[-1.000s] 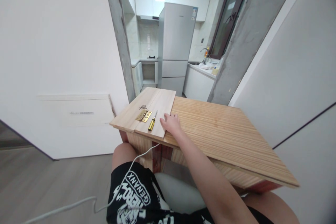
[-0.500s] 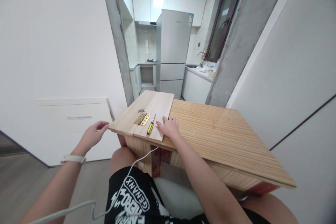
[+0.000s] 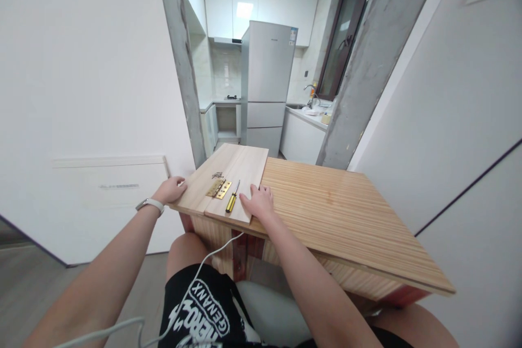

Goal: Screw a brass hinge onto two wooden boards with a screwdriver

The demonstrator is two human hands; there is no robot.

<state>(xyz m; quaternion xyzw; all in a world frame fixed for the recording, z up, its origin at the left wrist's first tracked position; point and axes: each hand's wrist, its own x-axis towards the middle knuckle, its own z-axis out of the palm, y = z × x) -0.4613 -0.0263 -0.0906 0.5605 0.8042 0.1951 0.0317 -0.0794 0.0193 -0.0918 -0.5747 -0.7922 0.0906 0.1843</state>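
Two pale wooden boards lie side by side on the table, with a seam running between them. My left hand (image 3: 170, 190) is closed on the outer edge of the left board (image 3: 194, 191). At the opposite side, my right hand (image 3: 259, 201) grips the edge of the right board (image 3: 249, 166), its thumb on top and its other fingers along the side. A brass hinge (image 3: 219, 188) lies opened flat across the seam. Just behind it is a small pile of screws (image 3: 217, 175). Near my right thumb rests a yellow and black screwdriver (image 3: 231, 202), tip pointing away from me.
The striped wooden table (image 3: 338, 206) extends to the right. A white cable (image 3: 212, 254) runs from the table's front edge over my lap. A white wall (image 3: 101, 92) stands close on the left. Beyond the table are a fridge (image 3: 267, 65) and a sink counter (image 3: 304, 125).
My left hand has moved right and inward, from just touching the left board's corner to holding its edge. My right hand stays at the right board's edge. The view has shifted slightly.
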